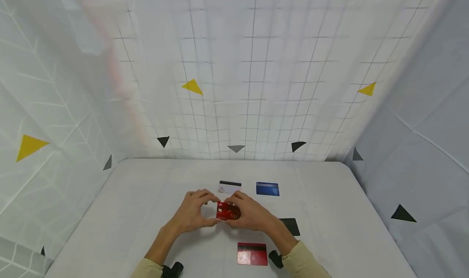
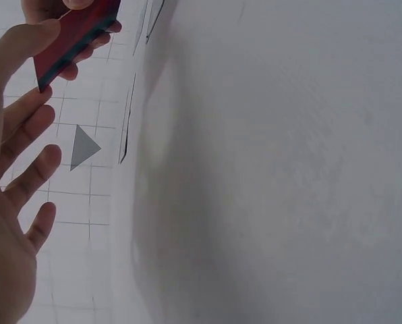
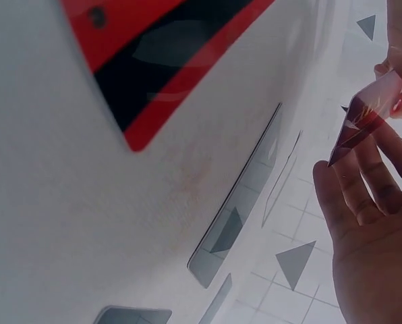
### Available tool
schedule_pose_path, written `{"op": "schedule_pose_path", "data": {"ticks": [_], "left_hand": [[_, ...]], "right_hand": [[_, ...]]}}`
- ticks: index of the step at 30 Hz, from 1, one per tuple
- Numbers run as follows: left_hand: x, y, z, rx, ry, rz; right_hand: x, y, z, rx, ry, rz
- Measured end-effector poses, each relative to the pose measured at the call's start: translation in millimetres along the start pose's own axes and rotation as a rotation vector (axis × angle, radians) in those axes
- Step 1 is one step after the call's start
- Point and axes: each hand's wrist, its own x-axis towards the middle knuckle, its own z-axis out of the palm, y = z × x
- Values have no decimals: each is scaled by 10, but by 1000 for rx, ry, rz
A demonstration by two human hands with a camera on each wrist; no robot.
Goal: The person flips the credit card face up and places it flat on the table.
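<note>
A red bank card (image 1: 228,211) with a chip and the letters VIP is held up between both hands above the white table. My left hand (image 1: 191,213) pinches its left end between thumb and forefinger. In the left wrist view, the other left fingers (image 2: 36,179) are spread away from the card. My right hand (image 1: 254,215) grips the right end and covers part of that side. The card's dark-striped back (image 2: 79,50) faces the left wrist camera. In the right wrist view, the card (image 3: 371,111) tilts above the right hand's fingers.
Below the hands lies another red card (image 1: 252,254) with a dark stripe. A black card (image 1: 291,226) is partly behind the right forearm. Farther back lie a white card (image 1: 230,187) and a blue card (image 1: 267,189). White sheeting (image 1: 227,107) surrounds the table.
</note>
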Motion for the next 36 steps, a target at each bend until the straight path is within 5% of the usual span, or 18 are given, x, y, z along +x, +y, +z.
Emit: {"op": "schedule_pose_path", "data": {"ticks": [16,36], "left_hand": [[-112,-79,-95,82,-27,-92],[-67,-81,-32,236,-205,-159]], "right_hand": [[0,15,1,-68,-33,35],[30,41,42,-176,-78,80]]}}
